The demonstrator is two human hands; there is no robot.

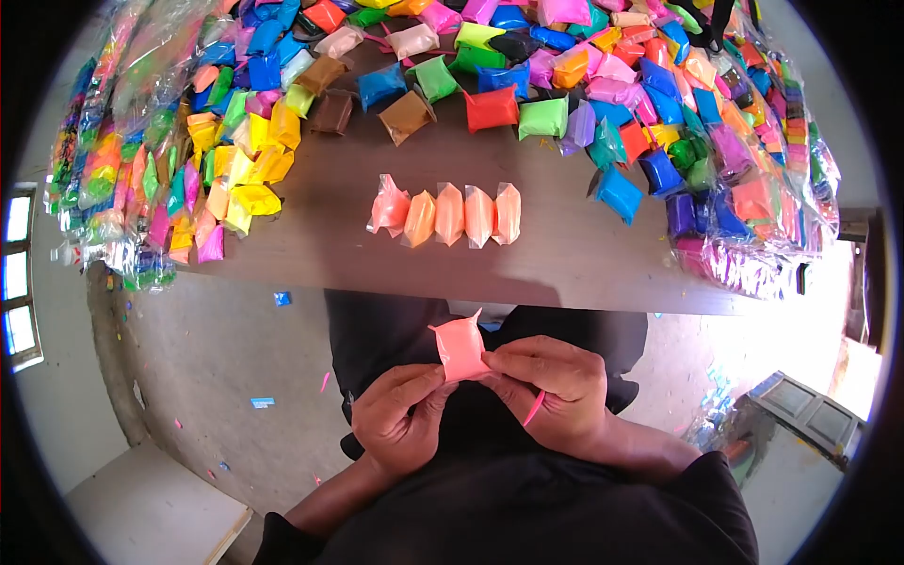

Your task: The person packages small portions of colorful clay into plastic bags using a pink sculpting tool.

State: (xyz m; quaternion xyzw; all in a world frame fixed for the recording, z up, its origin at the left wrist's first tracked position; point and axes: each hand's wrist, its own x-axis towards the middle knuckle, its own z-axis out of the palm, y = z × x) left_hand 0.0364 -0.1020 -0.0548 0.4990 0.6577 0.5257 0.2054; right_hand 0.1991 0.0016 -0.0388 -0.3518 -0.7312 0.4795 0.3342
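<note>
A small coral-pink packet (460, 345) in clear wrap is held above my lap, its upper corners pointing up. My left hand (400, 411) pinches its lower left edge. My right hand (557, 384) grips the lower right edge between thumb and fingers. A thin bright pink strip (535, 408) sticks out from between the fingers of my right hand. On the table in front lies a row of several similar peach and coral packets (451, 214), side by side, the leftmost one tilted.
The brown table (584, 268) carries heaps of wrapped packets in many colours (494, 110) along the back. Large clear bags of packets (104, 179) stand left and right. A white board (151, 508) is at lower left, a grey cabinet (800, 433) at lower right. Scraps litter the floor.
</note>
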